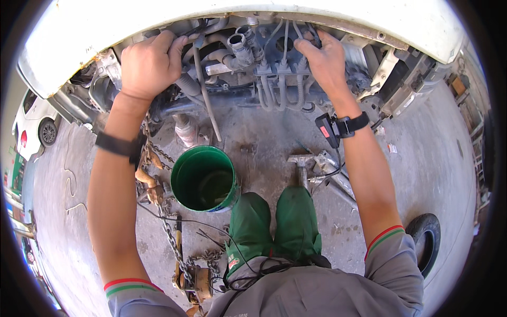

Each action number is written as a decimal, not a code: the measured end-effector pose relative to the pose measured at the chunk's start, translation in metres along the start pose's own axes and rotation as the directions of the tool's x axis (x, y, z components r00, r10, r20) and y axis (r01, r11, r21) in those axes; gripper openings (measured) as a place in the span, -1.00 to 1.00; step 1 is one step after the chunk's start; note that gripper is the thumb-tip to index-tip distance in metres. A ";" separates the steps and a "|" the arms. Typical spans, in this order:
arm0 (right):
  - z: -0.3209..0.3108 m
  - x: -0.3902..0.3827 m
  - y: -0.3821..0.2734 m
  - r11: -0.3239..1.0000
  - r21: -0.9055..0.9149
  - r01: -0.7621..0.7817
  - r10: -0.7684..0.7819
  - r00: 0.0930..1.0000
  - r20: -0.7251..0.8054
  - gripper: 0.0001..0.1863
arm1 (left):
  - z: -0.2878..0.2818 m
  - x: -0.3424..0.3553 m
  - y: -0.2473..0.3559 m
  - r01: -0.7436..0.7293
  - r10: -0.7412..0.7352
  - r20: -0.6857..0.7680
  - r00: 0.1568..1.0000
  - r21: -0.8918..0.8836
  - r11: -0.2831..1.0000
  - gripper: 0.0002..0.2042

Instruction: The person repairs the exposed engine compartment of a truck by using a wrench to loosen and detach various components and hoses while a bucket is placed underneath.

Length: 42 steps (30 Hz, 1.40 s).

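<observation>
Both arms reach into the open front of a white vehicle, under its raised panel (253,9). My left hand (150,63) is closed in a fist at the left of the bay; whatever lies inside it is hidden. Beside it a thin rod (205,90) slants down. My right hand (326,59) pinches a thin dark hose (313,35) between thumb and fingers. Just left of that hand, several metal pipes run down into a row of fittings (282,68) with bent hoses (280,98) below. A ribbed metal pipe with an open end (240,50) stands between my hands.
A green bucket (228,174) stands on the concrete floor before my knees. Chains (169,232) and a rusty hoist block (199,282) lie at the left. A metal jack (327,171) is at the right, with a tire (425,240) farther out. A white car (34,124) is parked far left.
</observation>
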State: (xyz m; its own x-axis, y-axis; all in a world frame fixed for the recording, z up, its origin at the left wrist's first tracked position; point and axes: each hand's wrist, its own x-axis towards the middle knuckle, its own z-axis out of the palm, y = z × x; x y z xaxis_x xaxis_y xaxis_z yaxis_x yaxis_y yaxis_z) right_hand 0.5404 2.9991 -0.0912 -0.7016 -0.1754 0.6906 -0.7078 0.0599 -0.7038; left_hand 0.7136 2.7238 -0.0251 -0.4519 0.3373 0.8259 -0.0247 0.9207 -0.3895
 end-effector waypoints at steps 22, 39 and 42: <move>-0.002 0.005 0.000 0.993 -0.111 -0.045 0.051 0.998 0.047 -0.53 | -0.012 0.012 0.000 0.891 -0.460 0.765 0.451 -0.420 0.176 -0.72; 0.000 0.003 -0.004 0.986 -0.162 -0.023 0.027 0.999 0.026 -0.55 | -0.031 0.027 0.079 0.818 -0.501 0.776 0.383 -0.537 -0.207 -0.89; 0.001 0.002 -0.005 0.987 -0.162 -0.011 0.015 1.000 0.022 -0.54 | -0.028 0.041 0.094 0.794 -0.582 0.768 0.268 -0.519 -0.318 -0.90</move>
State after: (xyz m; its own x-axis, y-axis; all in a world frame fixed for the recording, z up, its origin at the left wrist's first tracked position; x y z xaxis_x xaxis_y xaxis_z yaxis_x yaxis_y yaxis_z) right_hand 0.5421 2.9978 -0.0862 -0.7101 -0.1960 0.6763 -0.7039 0.2199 -0.6754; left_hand 0.7180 2.8300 -0.0166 -0.7916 -0.5959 0.1353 0.1118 0.0765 0.9908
